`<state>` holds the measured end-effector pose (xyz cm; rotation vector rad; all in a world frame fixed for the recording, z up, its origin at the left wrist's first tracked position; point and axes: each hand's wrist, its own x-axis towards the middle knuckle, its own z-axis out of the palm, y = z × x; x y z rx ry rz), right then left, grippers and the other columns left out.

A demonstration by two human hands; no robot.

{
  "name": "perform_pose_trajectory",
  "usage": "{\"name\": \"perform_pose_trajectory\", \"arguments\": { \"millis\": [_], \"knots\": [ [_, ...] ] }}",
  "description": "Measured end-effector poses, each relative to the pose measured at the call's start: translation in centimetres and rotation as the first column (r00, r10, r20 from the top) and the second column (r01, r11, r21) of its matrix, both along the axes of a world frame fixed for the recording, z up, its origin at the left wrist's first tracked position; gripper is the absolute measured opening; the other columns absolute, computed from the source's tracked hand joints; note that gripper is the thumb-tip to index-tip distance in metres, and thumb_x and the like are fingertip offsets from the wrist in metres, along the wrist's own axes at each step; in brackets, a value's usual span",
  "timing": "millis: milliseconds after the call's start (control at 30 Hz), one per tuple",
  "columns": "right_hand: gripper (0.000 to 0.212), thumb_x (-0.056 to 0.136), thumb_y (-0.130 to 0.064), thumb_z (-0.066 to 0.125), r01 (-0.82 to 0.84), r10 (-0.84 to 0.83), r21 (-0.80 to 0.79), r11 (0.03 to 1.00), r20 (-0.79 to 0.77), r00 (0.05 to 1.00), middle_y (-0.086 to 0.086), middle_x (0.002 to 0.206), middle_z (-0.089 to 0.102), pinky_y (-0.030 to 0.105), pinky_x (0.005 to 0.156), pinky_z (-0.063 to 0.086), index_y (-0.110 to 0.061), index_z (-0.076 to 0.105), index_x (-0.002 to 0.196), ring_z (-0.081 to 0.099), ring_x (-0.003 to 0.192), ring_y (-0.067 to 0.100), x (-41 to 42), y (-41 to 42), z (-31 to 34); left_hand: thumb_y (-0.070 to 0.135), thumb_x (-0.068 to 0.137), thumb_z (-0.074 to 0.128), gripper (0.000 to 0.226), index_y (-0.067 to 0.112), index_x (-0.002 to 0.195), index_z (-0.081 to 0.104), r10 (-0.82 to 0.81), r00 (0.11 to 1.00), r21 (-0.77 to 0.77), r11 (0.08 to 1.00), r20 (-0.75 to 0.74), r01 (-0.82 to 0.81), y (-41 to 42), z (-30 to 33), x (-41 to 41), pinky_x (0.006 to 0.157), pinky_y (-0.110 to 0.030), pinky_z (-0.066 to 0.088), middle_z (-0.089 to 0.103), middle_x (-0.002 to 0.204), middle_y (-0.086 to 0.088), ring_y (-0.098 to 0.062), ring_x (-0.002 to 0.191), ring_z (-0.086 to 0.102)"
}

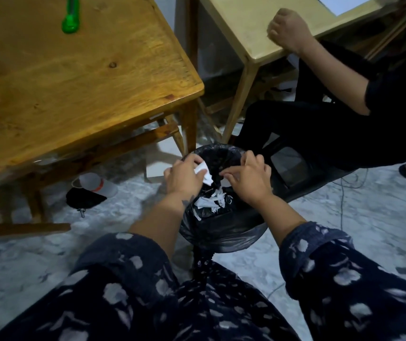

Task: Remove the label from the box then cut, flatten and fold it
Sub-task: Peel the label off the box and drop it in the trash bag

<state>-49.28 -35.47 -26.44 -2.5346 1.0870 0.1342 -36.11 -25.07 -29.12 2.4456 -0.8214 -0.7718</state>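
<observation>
Both my hands hover over a black-lined trash bin on the floor. My left hand grips a crumpled white piece of label above the bin's mouth. My right hand pinches a small white scrap at its fingertips. Several torn white label scraps lie inside the bin. A green utility knife rests on the wooden table at the upper left. No box is in view.
A second, paler table stands at the upper right, where another person in dark clothes sits with a fist on it. A black pouch and a plastic cup lie under the wooden table. Cables trail across the floor at right.
</observation>
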Motion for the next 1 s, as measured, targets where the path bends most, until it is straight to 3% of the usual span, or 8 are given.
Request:
{"name": "perform_pose_trajectory", "arguments": {
  "millis": [67,167,267,367,600,800,933,1000],
  "knots": [
    [0.019,0.092,-0.039,0.053,0.041,-0.041,-0.059,0.997,-0.01,0.999,-0.005,0.097,0.035,0.038,0.095,0.024,-0.04,0.071,0.099,0.034,0.1,0.023,-0.4,0.1,-0.5,0.037,0.091,0.055,0.002,0.038,0.09,0.055,-0.026,0.999,0.0,1.0,-0.037,0.026,-0.6,-0.3,-1.1,0.093,-0.038,0.03,0.066,0.095,0.006,-0.02,0.108,0.05],
    [0.024,0.093,-0.033,0.048,0.078,-0.078,-0.054,0.996,-0.011,0.997,-0.008,0.1,0.057,0.04,0.101,0.021,-0.038,0.069,0.103,0.04,0.104,0.022,-1.0,0.1,-1.1,0.038,0.091,0.055,0.013,0.04,0.078,0.055,-0.021,0.992,-0.021,1.0,-0.123,0.019,-1.5,-0.7,-2.3,0.099,-0.042,0.036,0.066,0.084,0.014,-0.016,0.103,0.056],
    [0.025,0.092,-0.033,0.048,0.131,-0.132,-0.041,0.991,-0.022,0.991,-0.005,0.104,0.06,0.042,0.102,0.021,-0.039,0.069,0.103,0.042,0.109,0.023,-1.4,-0.1,-1.9,0.041,0.09,0.057,0.005,0.041,0.092,0.062,-0.076,0.984,0.011,0.997,-0.16,0.079,-2.1,-1.2,-2.9,0.101,-0.042,0.038,0.069,0.1,0.011,-0.017,0.108,0.057],
    [0.024,0.091,-0.034,0.049,0.236,-0.235,0.03,0.971,-0.051,0.971,0.0,0.113,0.049,0.041,0.099,0.023,-0.037,0.069,0.104,0.037,0.115,0.025,-1.4,-0.4,-2.4,0.038,0.09,0.06,0.022,0.035,0.112,0.063,-0.107,0.975,0.032,0.993,-0.195,0.116,-2.3,-1.6,-3.2,0.105,-0.043,0.035,0.066,0.117,0.007,-0.019,0.115,0.056],
    [0.029,0.093,-0.029,0.044,0.207,-0.144,0.265,0.942,-0.24,0.96,0.004,0.125,0.053,0.042,0.099,0.029,-0.036,0.062,0.115,0.037,0.123,0.03,0.6,-0.5,-0.7,0.021,0.094,0.055,0.017,0.028,0.108,0.063,-0.254,0.919,0.064,0.956,-0.301,0.285,-2.2,-0.1,-1.2,0.094,-0.035,0.049,0.067,0.11,0.007,-0.014,0.103,0.061],
    [0.029,0.091,-0.028,0.044,0.061,-0.017,0.314,0.947,-0.14,0.99,-0.001,0.119,0.064,0.045,0.101,0.04,-0.035,0.064,0.111,0.055,0.115,0.025,6.9,-0.6,6.5,0.022,0.094,0.052,0.018,0.026,0.107,0.065,-0.233,0.965,0.01,0.972,-0.121,0.236,-0.5,7.6,5.5,0.088,-0.033,0.05,0.066,0.105,0.005,-0.015,0.099,0.061],
    [0.029,0.088,-0.026,0.047,-0.077,0.075,0.264,0.961,0.021,0.997,0.003,0.114,0.067,0.041,0.092,0.05,-0.031,0.066,0.108,0.061,0.104,0.025,13.3,0.3,11.4,0.022,0.094,0.052,0.018,0.028,0.106,0.064,-0.113,0.993,-0.067,0.992,-0.032,0.111,1.8,12.8,10.7,0.084,-0.029,0.048,0.067,0.107,0.004,-0.015,0.098,0.06],
    [0.028,0.09,-0.025,0.047,-0.143,0.135,0.242,0.96,0.052,0.99,0.005,0.111,0.066,0.035,0.084,0.051,-0.029,0.065,0.11,0.061,0.097,0.024,16.9,1.2,13.1,0.022,0.093,0.054,0.018,0.027,0.106,0.065,-0.056,0.998,-0.093,0.994,0.04,0.059,3.1,14.7,13.5,0.091,-0.033,0.047,0.067,0.111,0.004,-0.017,0.105,0.06]
  ]
}}
